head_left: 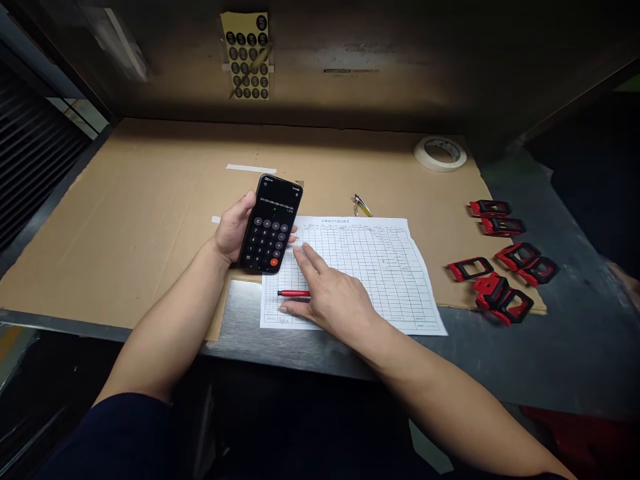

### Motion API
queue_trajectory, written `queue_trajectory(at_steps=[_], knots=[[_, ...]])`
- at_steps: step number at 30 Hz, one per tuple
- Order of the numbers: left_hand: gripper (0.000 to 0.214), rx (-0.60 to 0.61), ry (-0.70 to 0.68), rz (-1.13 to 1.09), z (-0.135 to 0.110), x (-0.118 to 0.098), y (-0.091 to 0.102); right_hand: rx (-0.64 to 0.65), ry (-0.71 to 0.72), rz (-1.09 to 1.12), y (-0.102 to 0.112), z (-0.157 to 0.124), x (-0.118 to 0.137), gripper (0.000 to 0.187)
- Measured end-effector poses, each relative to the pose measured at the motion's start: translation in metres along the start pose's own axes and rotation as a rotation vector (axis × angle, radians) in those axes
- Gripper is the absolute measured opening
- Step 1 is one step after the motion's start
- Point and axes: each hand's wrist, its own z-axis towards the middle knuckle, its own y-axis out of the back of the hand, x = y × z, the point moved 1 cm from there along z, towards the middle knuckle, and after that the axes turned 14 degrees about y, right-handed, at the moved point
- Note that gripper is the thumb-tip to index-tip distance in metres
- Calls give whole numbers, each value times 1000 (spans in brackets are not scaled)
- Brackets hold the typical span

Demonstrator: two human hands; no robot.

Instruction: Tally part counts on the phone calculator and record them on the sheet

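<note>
My left hand [234, 229] grips a black phone [270, 225] showing a calculator screen, tilted up above the left edge of a printed grid sheet [380, 267]. My right hand [327, 293] rests on the sheet, its forefinger stretched out toward the phone's lower edge. A red pen [293, 293] lies under that hand between thumb and fingers; whether the hand clasps it I cannot make out.
A brown cardboard mat [140, 213] covers the metal bench [575, 347]. A tape roll [441, 153] lies at the back right. Several red-and-black plastic parts [500, 267] are scattered to the right. A small metal clip [361, 205] lies above the sheet. A sticker sheet [246, 57] hangs on the back wall.
</note>
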Motion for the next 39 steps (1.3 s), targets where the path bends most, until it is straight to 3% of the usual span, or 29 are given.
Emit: queue_trajectory(at_steps=[4,10,16,21,27,39], knots=[[86,-1,-34,4,-1,1,-2,62,48,7,1,1,-4,95],[84,-23,-53,-25,3,4,-7,10,50,-11,3,-4,-6,89],[78,-73,-79,-117,11,7,-12,-150,9,13,6,-6,-3,32],[73,-102,-117,-144,12,9,-22,-312,78,25,-4,1,6,45],[70,-130,-128,-136,11,10,-31,-210,125,-38,-7,12,15,62],[74,-134,-108,-127,11,10,-36,-104,114,-25,-2,16,19,73]])
